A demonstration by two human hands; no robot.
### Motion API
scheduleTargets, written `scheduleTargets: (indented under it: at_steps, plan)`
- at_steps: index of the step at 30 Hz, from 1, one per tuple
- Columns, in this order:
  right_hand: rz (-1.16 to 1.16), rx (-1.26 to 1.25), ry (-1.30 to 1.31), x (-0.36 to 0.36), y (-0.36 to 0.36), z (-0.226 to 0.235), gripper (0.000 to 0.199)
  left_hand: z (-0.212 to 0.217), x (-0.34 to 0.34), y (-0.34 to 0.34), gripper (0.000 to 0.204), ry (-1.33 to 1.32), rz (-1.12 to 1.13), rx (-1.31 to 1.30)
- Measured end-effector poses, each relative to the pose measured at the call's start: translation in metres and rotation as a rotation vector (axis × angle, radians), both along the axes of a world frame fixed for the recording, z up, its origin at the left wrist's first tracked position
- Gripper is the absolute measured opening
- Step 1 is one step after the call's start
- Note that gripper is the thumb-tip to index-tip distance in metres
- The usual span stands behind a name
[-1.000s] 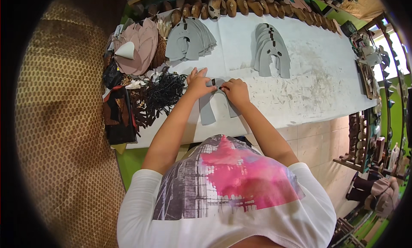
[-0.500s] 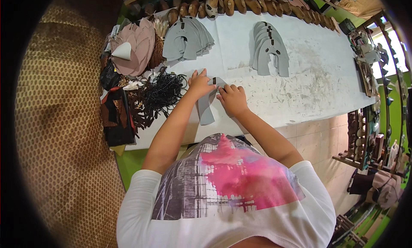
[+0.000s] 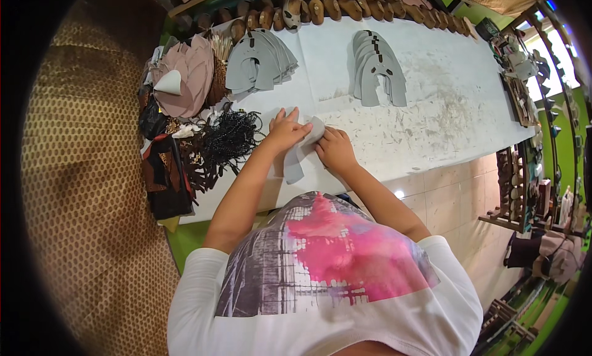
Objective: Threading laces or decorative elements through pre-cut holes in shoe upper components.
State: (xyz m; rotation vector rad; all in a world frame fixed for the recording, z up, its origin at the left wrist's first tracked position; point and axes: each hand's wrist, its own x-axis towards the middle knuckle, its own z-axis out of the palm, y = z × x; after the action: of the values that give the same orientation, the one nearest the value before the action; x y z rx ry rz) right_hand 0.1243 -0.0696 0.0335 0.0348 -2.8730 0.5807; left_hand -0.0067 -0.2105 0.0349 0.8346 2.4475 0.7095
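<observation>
A grey U-shaped shoe-upper piece (image 3: 294,167) lies on the white-covered table in front of me, partly hidden under my hands. My left hand (image 3: 287,133) rests over its left side with the fingers stretched apart and the thumb reaching across toward the curved top. At the right edge of the piece my right hand (image 3: 337,151) has its fingers bent and closed on the material. The top of the piece shows pale and slightly raised between the two hands.
Grey uppers with dark tabs form a fanned stack (image 3: 256,63) behind my left hand and another stack (image 3: 380,78) farther right. Black braided cords (image 3: 231,137) and pinkish leather pieces (image 3: 191,78) crowd the left side. Wooden shoe lasts (image 3: 351,9) line the back edge.
The upper's curved top has been lifted or turned, and its dark tab no longer shows. My hands have shifted only slightly. The whole view has shifted a little.
</observation>
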Motion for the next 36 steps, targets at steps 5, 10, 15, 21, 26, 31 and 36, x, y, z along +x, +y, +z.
scheduleTargets:
  at_steps: [5,10,15,21,26,31,36]
  plan:
    - [-0.002,0.021,0.042,0.006,0.003,-0.01,0.026,-0.005,0.003,0.006,0.035,0.079,-0.039,0.024]
    - [-0.015,-0.067,0.166,0.004,-0.004,-0.006,0.025,-0.018,0.004,0.01,0.011,0.394,0.052,0.14]
    - [-0.014,0.01,0.061,0.007,0.002,-0.005,0.024,-0.014,0.017,0.015,0.009,0.358,0.129,0.121]
    - [-0.015,-0.07,0.088,0.006,-0.001,-0.003,0.033,-0.022,0.015,0.014,0.009,0.324,0.232,0.058]
    - [-0.021,-0.031,0.1,0.008,0.001,-0.007,0.036,-0.021,0.015,0.016,0.009,0.345,0.21,0.021]
    - [-0.025,-0.068,0.093,0.008,0.001,-0.002,0.035,-0.01,0.01,0.015,0.011,0.378,0.151,-0.069]
    - [-0.025,-0.06,0.108,0.008,0.0,-0.002,0.034,-0.014,0.006,0.014,0.01,0.41,0.144,-0.056]
